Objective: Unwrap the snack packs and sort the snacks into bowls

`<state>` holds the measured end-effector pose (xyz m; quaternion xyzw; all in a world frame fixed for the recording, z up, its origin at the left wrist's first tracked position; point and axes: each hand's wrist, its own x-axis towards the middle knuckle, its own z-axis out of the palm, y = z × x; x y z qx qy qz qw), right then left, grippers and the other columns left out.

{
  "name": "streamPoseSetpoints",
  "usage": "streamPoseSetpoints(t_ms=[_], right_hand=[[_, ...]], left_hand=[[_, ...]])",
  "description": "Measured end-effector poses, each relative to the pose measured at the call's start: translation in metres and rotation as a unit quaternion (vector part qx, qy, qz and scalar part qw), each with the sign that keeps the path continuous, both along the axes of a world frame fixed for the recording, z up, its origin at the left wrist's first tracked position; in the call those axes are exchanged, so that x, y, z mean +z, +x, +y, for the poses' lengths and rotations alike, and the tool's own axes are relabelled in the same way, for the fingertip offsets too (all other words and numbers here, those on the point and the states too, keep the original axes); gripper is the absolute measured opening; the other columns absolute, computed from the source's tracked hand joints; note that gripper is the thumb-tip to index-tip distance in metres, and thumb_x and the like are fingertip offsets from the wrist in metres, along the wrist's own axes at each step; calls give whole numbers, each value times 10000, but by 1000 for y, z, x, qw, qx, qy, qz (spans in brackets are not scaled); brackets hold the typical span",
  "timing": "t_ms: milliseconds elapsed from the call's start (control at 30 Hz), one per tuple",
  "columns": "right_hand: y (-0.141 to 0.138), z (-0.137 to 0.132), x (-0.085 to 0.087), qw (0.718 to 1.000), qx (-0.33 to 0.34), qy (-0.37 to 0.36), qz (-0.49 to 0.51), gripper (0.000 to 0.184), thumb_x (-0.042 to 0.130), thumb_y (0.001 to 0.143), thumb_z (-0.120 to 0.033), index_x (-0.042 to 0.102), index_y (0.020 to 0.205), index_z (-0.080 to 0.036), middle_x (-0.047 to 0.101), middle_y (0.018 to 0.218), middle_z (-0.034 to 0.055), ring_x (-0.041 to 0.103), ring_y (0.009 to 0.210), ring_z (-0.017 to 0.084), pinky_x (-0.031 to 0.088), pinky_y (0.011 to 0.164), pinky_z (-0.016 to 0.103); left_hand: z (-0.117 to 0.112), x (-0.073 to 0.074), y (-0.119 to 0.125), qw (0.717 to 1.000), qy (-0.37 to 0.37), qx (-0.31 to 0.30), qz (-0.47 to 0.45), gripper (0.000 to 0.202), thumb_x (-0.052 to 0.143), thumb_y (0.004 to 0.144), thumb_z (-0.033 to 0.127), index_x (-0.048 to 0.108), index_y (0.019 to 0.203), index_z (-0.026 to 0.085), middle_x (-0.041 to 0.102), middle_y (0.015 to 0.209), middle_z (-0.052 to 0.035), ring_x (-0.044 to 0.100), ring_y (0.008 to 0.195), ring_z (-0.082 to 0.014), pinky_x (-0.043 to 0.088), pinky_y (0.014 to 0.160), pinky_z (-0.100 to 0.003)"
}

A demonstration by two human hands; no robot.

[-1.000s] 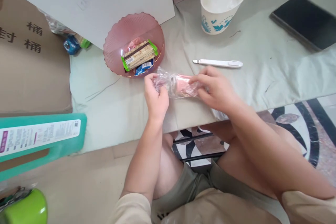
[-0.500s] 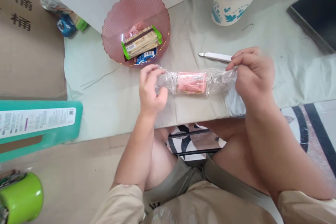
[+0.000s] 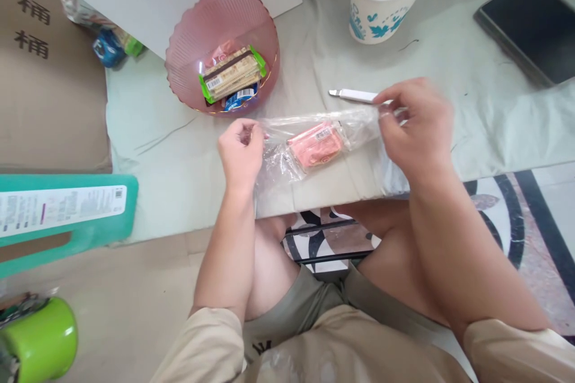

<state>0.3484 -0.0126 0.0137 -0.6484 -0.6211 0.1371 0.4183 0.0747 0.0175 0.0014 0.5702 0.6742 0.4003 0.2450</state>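
A clear plastic bag (image 3: 278,158) is stretched between my two hands above the near part of the cloth-covered table. My left hand (image 3: 241,152) is closed, pinching the bag's left end. At the other end, my right hand (image 3: 415,128), a little blurred, grips the plastic between thumb and fingers. Inside the bag lies a pink wrapped snack packet (image 3: 317,145), tilted, with a barcode label showing. Just beyond the right hand's fingertips, a white-handled tool with a small metal tip (image 3: 354,95) rests on the cloth.
Behind my left hand stands a pink scalloped bowl (image 3: 188,30) holding several wrapped snacks. A paper cup (image 3: 380,18) and a dark flat device (image 3: 530,30) are farther right. At left are a cardboard box (image 3: 54,108), a teal labelled carton (image 3: 128,203) and a green bin (image 3: 49,335).
My left hand has closed from spread fingers into a pinch on the bag. The bag is pulled flatter, and the pink packet has turned, now tilted with its barcode showing.
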Motion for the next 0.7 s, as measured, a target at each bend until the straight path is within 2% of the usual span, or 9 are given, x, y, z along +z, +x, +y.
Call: streamPoseSetpoints(t_ms=[100,133,167,233,333,433,500,567,700], right_hand=[[2,-4,10,991,-114,62,22,215,498,882,-155,695,942,-216,734,990,111,690,843,238,540,674,365],[1,-7,15,988,-127,86,21,223,482,906,-163,694,942,-221,726,982,123,691,885,261,545,693,383],[-1,-11,19,988,-115,102,15,236,466,917,-166,692,933,-233,718,959,123,690,913,278,551,723,406],[-9,-17,23,994,-13,104,-9,250,455,905,-165,688,895,-255,709,882,100,690,903,284,556,779,440],[-23,-21,18,984,152,47,-76,293,479,866,-171,711,1027,-249,749,1006,93,693,1009,295,538,913,490],[-28,-18,6,976,146,-15,-163,442,499,841,-167,679,1239,-230,748,1163,117,612,1230,356,406,1092,602],[-25,-15,3,971,138,-45,-190,427,493,829,-169,693,1204,-218,755,1058,117,627,1170,354,351,1119,623],[-19,-14,7,967,156,-58,-192,346,483,820,-181,720,1068,-219,733,910,94,657,1029,318,360,1102,589],[-6,-20,33,959,220,-99,-148,245,511,790,-224,723,910,-240,643,692,26,639,774,235,447,941,454]], left_hand=[[-1,1,-11,995,67,57,47,70,578,903,221,632,942,199,673,811,-2,649,714,-128,516,702,-254],[-4,4,-12,989,107,70,74,93,585,903,231,627,981,201,685,882,-20,667,798,-148,530,772,-283],[-10,7,-12,981,149,72,103,109,591,905,242,622,1003,204,689,942,-36,673,877,-169,533,842,-316],[-24,15,-6,965,205,27,159,92,588,916,264,622,985,214,689,980,-52,665,969,-203,517,944,-372],[-42,24,11,955,148,-113,232,146,620,908,323,658,1010,226,718,1005,-59,667,1037,-238,497,1017,-415],[-49,27,19,947,34,-151,281,332,747,816,383,688,1101,225,723,1188,-90,641,1188,-293,472,1091,-467],[-51,29,15,946,1,-152,288,228,774,786,338,709,972,222,702,1249,-100,625,1235,-310,460,1113,-490],[-53,33,8,947,6,-165,274,73,727,805,252,669,785,215,711,1209,-91,644,1202,-292,479,1090,-481],[-66,50,-5,954,41,-239,174,168,600,827,168,549,673,210,748,950,-49,707,963,-202,549,917,-376]])
